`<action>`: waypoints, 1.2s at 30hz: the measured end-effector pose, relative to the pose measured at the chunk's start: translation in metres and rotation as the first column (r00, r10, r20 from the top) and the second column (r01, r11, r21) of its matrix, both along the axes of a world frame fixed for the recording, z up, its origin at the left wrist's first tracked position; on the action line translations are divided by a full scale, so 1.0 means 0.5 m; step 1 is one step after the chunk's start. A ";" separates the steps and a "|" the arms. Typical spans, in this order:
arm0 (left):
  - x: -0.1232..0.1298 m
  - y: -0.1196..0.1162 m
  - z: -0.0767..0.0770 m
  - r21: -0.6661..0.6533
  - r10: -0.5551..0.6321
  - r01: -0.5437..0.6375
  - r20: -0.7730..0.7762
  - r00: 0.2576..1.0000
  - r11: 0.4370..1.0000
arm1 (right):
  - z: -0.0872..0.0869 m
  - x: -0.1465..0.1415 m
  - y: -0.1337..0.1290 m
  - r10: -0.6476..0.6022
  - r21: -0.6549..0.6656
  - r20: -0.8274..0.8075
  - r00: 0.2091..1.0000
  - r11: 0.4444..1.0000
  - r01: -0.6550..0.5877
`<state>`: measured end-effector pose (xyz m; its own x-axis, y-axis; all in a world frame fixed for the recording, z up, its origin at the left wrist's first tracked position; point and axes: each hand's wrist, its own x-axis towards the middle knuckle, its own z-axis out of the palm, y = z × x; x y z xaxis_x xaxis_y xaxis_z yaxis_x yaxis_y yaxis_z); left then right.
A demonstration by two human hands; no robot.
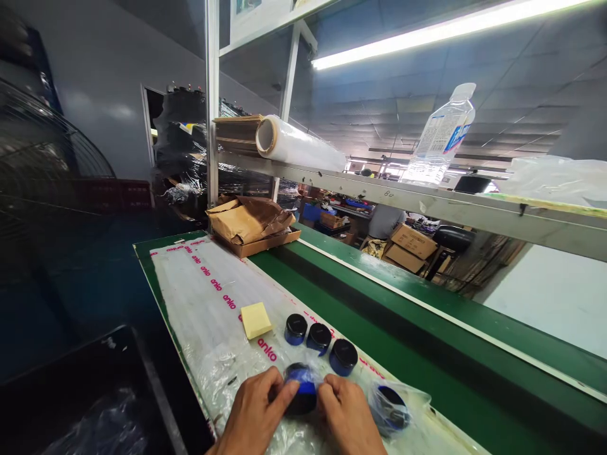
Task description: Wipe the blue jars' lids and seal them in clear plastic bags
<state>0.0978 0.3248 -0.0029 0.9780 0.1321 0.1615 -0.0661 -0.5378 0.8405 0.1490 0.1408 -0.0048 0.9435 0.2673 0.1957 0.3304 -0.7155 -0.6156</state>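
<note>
A small round container (301,395), black with a blue band, is between my two hands above the plastic-covered table. My left hand (258,407) grips its left side, with the thumb on the blue band. Clear plastic film (310,373) lies over the container, and my right hand (348,411) pinches it at the right side; its fingertips are partly hidden. Three similar containers with black tops (343,357) stand in a slanting row just beyond. To the right of my right hand, another container (392,406) lies inside a clear plastic bag (420,397).
A yellow sticky-note pad (256,320) lies left of the row. Beyond are a green conveyor belt (379,316) and a cardboard tray with brown paper (251,221). A shelf overhead carries a plastic roll (303,144) and a bottle (441,136). A black bin (142,373) stands lower left.
</note>
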 end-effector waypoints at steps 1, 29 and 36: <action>0.001 -0.006 -0.001 -0.057 0.021 -0.023 -0.031 0.999 0.998 | 0.002 0.002 -0.002 0.005 0.000 -0.014 1.000 1.000 -0.005; 0.005 -0.026 0.021 0.028 0.092 -0.106 0.314 0.945 0.994 | 0.136 -0.040 -0.023 -0.179 -0.440 0.118 0.977 0.872 0.213; 0.042 -0.074 0.071 0.236 0.046 -0.066 0.089 0.995 0.970 | 0.129 -0.041 -0.023 -0.201 -0.339 0.094 0.975 0.915 0.221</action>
